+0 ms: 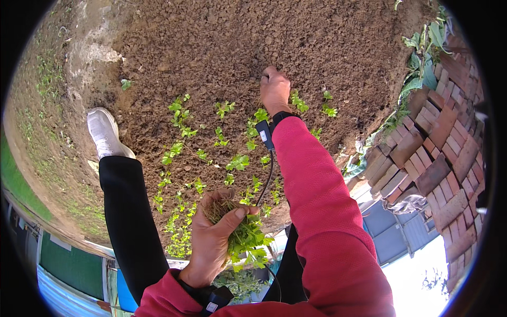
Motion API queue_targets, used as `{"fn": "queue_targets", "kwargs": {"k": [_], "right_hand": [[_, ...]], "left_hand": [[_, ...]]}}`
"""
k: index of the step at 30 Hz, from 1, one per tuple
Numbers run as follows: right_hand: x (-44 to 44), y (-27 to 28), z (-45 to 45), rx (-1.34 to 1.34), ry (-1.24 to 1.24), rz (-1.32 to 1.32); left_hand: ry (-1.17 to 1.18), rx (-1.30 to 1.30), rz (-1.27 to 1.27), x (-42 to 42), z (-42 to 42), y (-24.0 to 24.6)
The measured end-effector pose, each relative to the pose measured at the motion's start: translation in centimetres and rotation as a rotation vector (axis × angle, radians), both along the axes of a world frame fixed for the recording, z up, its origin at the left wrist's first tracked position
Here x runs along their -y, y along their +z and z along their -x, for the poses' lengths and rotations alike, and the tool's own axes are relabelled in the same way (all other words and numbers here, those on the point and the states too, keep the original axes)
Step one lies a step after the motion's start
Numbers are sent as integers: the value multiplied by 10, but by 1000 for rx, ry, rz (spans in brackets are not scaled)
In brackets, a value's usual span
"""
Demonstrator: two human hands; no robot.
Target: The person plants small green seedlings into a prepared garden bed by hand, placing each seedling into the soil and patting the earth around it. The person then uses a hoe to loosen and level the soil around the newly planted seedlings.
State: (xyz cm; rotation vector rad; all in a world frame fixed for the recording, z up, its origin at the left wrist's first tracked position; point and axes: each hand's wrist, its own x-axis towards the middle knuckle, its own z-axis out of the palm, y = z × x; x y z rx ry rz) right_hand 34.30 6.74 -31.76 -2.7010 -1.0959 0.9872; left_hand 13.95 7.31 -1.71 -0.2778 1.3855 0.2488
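Observation:
My left hand grips a bunch of leafy green seedlings, which look like celery or parsley. Their thin roots face up the picture and the leaves hang toward me, with my thumb lying across the stems. Farther out, my right hand is down at the tilled brown soil, fingers curled. Its fingertips are partly hidden, so whether they pinch anything does not show. Small seedlings stand in loose rows in the soil between my hands, and one more tuft grows just right of my right wrist.
My shoe rests at the bed's left edge. Stacked bricks border the right side, with broad-leaved plants along them. A lone leaf lies at upper left. A cable runs from the device on my right wrist.

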Motion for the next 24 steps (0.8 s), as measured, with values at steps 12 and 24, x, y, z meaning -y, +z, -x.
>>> {"fn": "queue_targets", "kwargs": {"k": [12,24], "right_hand": [[5,3,24,-4,176,286],[17,14,25,-158,-90,107]], "left_hand": [[23,26,62,-14,-6,5],[52,64,39,-23,0,15]]}}
